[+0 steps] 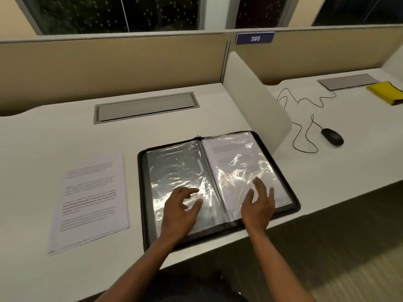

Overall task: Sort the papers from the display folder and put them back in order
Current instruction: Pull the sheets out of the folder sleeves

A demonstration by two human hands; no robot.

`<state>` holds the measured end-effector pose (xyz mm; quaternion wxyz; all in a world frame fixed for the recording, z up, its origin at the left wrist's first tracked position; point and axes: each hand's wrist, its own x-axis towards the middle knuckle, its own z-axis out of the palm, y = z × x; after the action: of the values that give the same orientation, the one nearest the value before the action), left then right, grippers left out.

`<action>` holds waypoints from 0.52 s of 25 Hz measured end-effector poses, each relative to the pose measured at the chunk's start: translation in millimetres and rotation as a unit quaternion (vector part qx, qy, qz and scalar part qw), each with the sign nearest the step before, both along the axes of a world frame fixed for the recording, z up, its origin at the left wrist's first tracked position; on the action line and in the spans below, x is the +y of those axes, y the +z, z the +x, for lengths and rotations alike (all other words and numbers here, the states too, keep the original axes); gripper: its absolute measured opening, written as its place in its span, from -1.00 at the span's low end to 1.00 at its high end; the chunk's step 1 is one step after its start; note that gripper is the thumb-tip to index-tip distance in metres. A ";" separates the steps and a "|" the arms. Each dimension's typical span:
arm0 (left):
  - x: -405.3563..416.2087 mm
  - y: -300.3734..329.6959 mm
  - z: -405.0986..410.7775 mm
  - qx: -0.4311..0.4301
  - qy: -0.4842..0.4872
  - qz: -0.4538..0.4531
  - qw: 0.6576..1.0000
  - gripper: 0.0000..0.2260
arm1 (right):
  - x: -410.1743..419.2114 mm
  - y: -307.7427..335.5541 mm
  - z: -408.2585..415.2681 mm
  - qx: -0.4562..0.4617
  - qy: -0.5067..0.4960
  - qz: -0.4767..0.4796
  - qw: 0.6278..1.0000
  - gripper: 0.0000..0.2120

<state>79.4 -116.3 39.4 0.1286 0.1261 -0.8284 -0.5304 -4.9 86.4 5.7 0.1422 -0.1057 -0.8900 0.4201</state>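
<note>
A black zip display folder (285,177) lies open on the white desk. Its left clear sleeve (172,168) looks empty and grey. The right sleeve (231,158) holds a printed sheet. My left hand (182,209) rests on the lower part of the left sleeve with fingers spread and loosely bent. My right hand (259,203) lies over the lower part of the right sleeve, fingers straight and apart. A stack of printed papers (91,201) sits on the desk to the left of the folder, apart from both hands.
A low white divider (257,99) stands just right of the folder. Beyond it lie a black mouse (332,136) with its cable and a yellow item (386,92). A grey cable hatch (146,106) is set in the desk behind the folder. The desk's front edge runs close under the folder.
</note>
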 end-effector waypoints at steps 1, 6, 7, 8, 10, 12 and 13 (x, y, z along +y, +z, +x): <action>8.7 4.6 -5.9 -0.008 0.004 0.011 1.000 -0.78 | -5.7 6.3 1.6 0.048 0.011 0.013 0.999 -0.67; 40.4 24.3 -33.6 -0.082 0.021 0.078 0.993 -0.68 | -11.0 26.3 -6.8 0.073 0.038 0.069 0.994 -0.33; 45.5 26.8 -35.6 -0.086 0.020 0.083 0.993 -0.69 | 0.8 26.6 -16.0 0.041 -0.003 0.024 0.999 -0.23; 51.6 29.2 -35.5 -0.088 0.021 0.088 0.992 -0.69 | 17.0 27.3 -26.6 0.013 -0.049 -0.043 0.998 -0.18; 60.9 28.3 -29.4 -0.094 0.029 0.095 0.991 -0.71 | 51.9 30.0 -43.2 -0.040 -0.102 -0.165 0.980 -0.23; 69.7 24.4 -21.4 -0.102 0.046 0.101 0.989 -0.72 | 70.8 31.4 -48.3 -0.065 -0.078 -0.183 0.978 -0.45; 75.1 23.9 -19.3 -0.105 0.051 0.105 0.988 -0.73 | 71.6 33.2 -46.7 -0.057 -0.046 -0.191 0.979 -0.53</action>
<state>60.1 -41.2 63.3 0.0539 0.2358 -0.7693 -0.5913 -51.5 158.0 38.9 0.0875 -0.1950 -0.7943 0.5687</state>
